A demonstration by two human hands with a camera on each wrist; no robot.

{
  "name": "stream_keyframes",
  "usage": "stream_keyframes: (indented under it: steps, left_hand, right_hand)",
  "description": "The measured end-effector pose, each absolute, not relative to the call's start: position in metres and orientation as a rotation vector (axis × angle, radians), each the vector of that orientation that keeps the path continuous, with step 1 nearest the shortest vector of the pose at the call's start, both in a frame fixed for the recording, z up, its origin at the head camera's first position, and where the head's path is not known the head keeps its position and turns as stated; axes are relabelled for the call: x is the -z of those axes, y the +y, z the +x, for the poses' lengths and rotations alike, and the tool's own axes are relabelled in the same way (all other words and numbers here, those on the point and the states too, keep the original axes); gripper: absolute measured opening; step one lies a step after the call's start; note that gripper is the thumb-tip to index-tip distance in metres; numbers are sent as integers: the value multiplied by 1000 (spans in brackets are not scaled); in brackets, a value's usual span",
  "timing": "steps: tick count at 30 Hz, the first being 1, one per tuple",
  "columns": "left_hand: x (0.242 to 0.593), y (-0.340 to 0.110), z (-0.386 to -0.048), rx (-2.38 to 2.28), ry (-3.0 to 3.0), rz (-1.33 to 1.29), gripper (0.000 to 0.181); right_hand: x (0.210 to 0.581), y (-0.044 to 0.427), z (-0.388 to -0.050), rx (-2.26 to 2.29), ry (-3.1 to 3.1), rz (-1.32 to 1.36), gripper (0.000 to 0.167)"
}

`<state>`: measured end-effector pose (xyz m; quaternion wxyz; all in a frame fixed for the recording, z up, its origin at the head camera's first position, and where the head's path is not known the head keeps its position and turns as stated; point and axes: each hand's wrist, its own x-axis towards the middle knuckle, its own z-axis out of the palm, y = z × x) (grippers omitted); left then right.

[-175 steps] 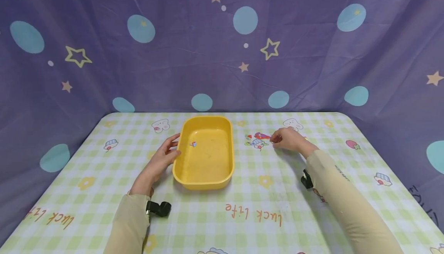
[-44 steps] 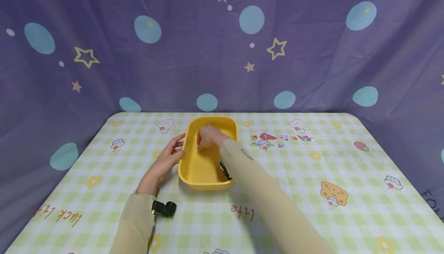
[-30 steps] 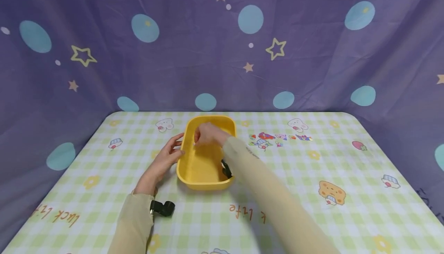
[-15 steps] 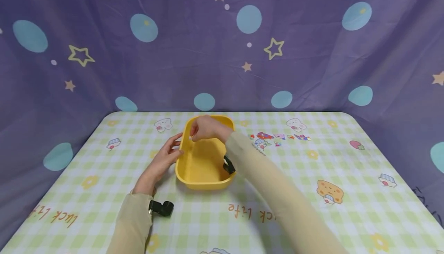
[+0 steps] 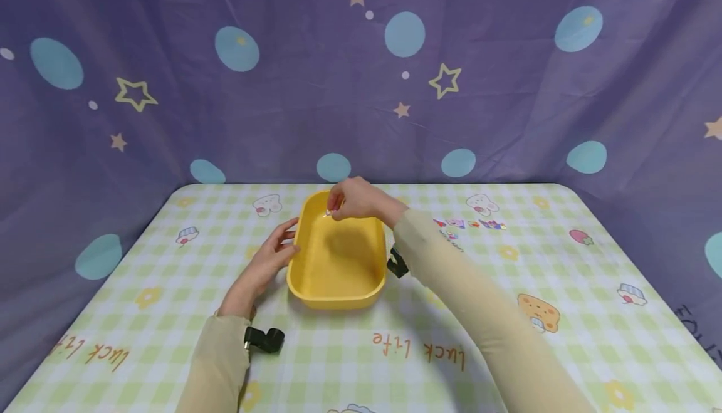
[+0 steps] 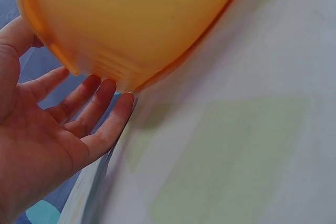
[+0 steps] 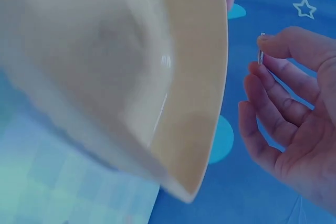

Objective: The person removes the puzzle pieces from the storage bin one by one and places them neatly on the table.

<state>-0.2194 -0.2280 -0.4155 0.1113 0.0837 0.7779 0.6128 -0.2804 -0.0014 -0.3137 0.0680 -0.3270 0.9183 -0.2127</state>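
Note:
A yellow plastic basin stands on the table left of the middle. My left hand is at its left side, with its relaxed fingertips touching the outer wall, as the left wrist view also shows. Over the basin's far end, my right hand pinches a small thin flat piece between thumb and forefinger. Edge-on in the right wrist view, that piece shows little of its print. To the right lie several small colourful flat cut-out pieces, partly covered by the right sleeve.
The table wears a green-and-white checked cloth with printed cakes, bears and flowers. A purple curtain with stars and dots hangs behind the far edge. Black camera mounts sit on the left wrist and right wrist.
My right hand has gone from the pieces on the right into the basin, then risen towards its far end with a small flat piece. The left hand stays at the basin's side.

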Motion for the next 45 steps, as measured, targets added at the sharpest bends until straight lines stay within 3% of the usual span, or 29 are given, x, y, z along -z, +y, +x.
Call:
stream_keyframes:
  steps: [14,45]
  left_hand:
    - [414,-227,-218,-1789,2294,231,63]
    - [414,-228,-218,-1760,2308,222,62]
  right_hand:
    - [312,62,-272,758,2819,-856,12]
    - [361,195,-259,790,2942,-535,21]
